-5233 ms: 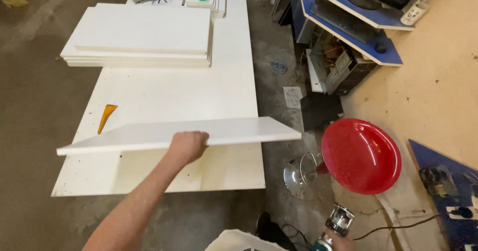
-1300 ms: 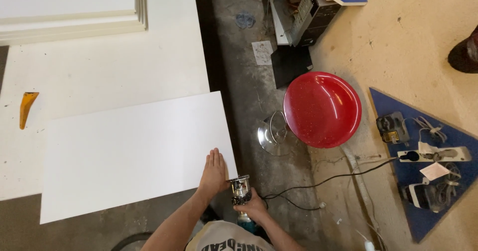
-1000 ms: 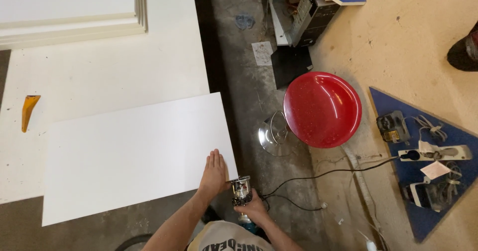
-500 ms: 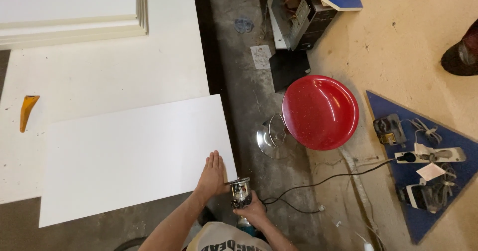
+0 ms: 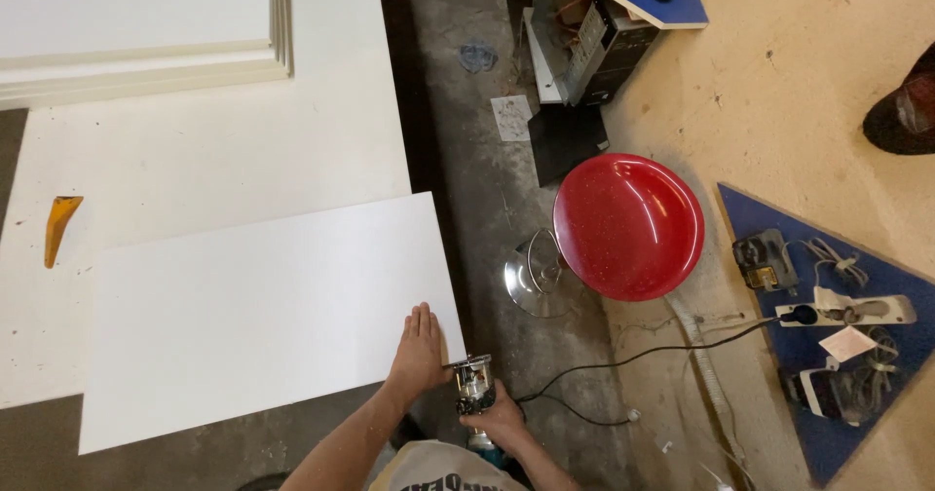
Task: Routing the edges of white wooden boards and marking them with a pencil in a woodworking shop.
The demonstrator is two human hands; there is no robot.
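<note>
Head view: white table (image 5: 243, 150); concrete floor (image 5: 487, 189)

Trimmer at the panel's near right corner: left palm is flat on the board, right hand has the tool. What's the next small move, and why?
Probably ease the corded trimmer along the white panel's right edge, away from the body. The right hand holds it right at the near corner, the left hand presses the panel flat beside it, and that edge overhangs the worktable, so the path looks open. Mind the cord trailing right.
</note>
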